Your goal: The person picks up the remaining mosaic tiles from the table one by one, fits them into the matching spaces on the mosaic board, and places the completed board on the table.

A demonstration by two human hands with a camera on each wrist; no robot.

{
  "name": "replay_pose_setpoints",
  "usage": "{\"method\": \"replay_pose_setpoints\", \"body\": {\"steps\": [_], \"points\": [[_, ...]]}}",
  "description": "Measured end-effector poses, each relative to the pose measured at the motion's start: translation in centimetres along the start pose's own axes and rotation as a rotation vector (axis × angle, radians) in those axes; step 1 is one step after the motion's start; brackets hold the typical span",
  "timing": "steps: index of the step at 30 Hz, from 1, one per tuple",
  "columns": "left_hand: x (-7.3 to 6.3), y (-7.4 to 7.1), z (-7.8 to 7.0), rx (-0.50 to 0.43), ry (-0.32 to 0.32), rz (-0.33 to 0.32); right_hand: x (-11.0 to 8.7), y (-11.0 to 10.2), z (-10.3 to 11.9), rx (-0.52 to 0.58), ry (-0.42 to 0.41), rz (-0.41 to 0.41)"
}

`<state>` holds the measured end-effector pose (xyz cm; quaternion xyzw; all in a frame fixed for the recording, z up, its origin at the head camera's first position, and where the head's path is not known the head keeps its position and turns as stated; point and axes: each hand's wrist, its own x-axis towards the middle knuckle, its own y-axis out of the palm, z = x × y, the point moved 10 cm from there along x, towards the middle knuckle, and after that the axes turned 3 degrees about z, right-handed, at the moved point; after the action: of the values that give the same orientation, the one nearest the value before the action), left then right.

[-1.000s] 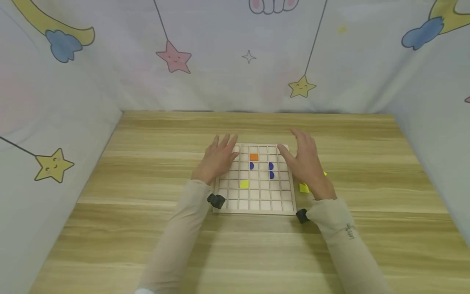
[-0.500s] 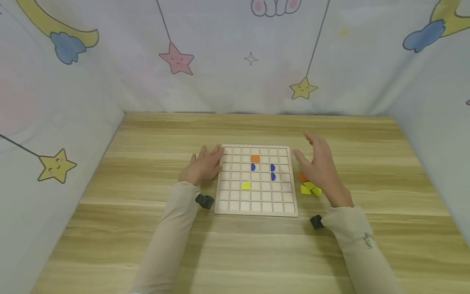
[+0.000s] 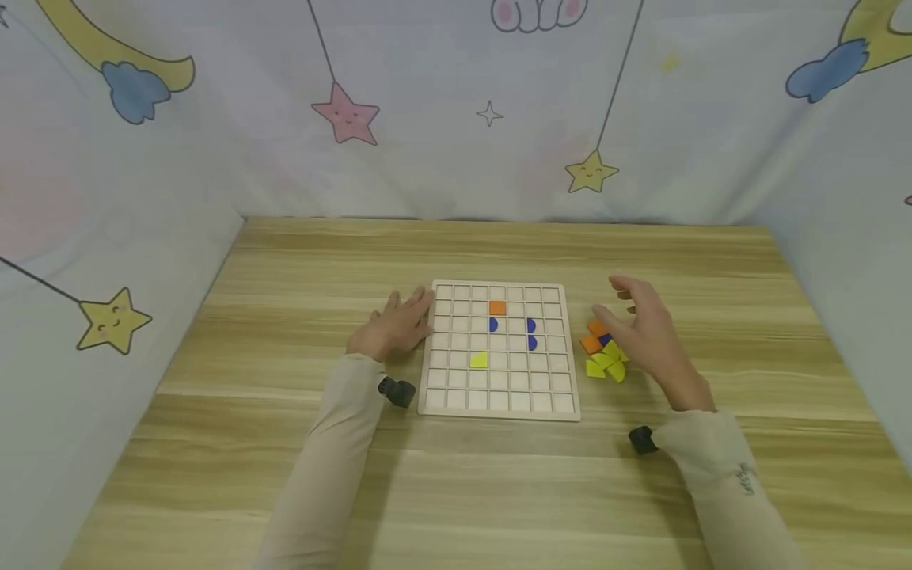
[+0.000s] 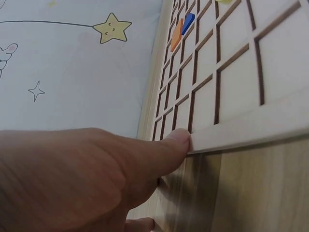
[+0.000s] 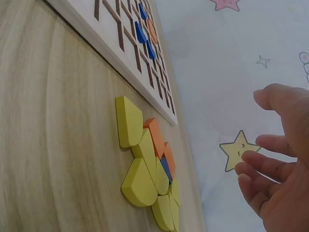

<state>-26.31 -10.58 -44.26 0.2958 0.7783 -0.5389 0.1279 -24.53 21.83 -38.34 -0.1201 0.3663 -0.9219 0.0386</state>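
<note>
A wooden grid board (image 3: 499,417) lies mid-table. Set in its cells are an orange square (image 3: 497,308), a yellow quarter-round piece (image 3: 479,360) and several blue half-round pieces (image 3: 532,343). My left hand (image 3: 392,327) rests beside the board's left edge, and in the left wrist view its thumb (image 4: 179,137) touches the rim. To the right, my right hand (image 3: 644,332) hovers with relaxed, parted fingers, holding nothing. Close beneath it is a pile of loose yellow pieces (image 5: 140,182), with orange pieces (image 5: 154,137) and a blue one (image 5: 165,169) among them. The hand hides part of this pile.
A light wood-grain table (image 3: 285,261) bears the board and the pile. Behind and at both sides hangs a pale cloth (image 3: 427,174) printed with stars and moons. A small black camera (image 3: 397,391) sits at the left wrist, another black camera (image 3: 643,440) at the right.
My left hand has drawn back left from over the board to its edge. My right hand has moved right and off the board, uncovering more of the pile. The set pieces stay put.
</note>
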Motion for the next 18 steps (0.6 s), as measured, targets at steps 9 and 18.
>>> {"method": "replay_pose_setpoints", "body": {"steps": [9, 18], "points": [[0.2, 0.1, 0.0, 0.0, -0.011, 0.02, -0.4, -0.3, -1.8, -0.055, 0.051, 0.024], [0.5, 0.1, 0.2, 0.014, -0.019, 0.025, -0.8, -0.5, -3.7, -0.081, 0.112, 0.072]]}}
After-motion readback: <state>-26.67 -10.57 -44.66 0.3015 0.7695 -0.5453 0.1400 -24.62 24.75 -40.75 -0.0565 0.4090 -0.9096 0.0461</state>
